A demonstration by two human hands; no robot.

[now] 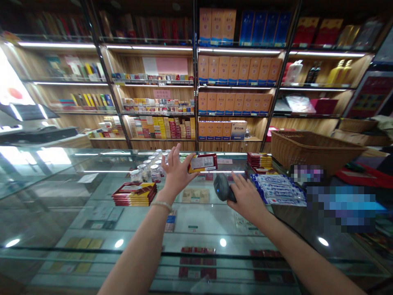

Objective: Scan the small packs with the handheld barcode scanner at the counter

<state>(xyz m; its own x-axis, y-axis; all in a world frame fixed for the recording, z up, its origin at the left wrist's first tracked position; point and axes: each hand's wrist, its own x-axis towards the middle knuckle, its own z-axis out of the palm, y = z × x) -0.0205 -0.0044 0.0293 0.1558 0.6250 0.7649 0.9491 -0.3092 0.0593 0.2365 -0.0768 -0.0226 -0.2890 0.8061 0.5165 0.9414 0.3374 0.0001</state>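
My left hand (177, 173) pinches a chocolate bar (203, 163) by its left end, above the glass counter. The bar's back, with a barcode label, faces me. My right hand (247, 196) is wrapped round the handle of a dark barcode scanner (223, 187), which has a small blue light on it. The scanner is just below and to the right of the bar, apart from it. Left of my left wrist lies a stack of chocolate bars (134, 194). A second stack of similar bars (259, 162) lies beyond my right hand.
Blue-and-white packets (278, 189) lie right of my right hand, with a wicker basket (316, 145) behind them. Small lidded jars (155, 173) stand beyond the left stack. Packs show inside the glass counter (101, 241). Shelves of boxes (239, 69) line the back wall.
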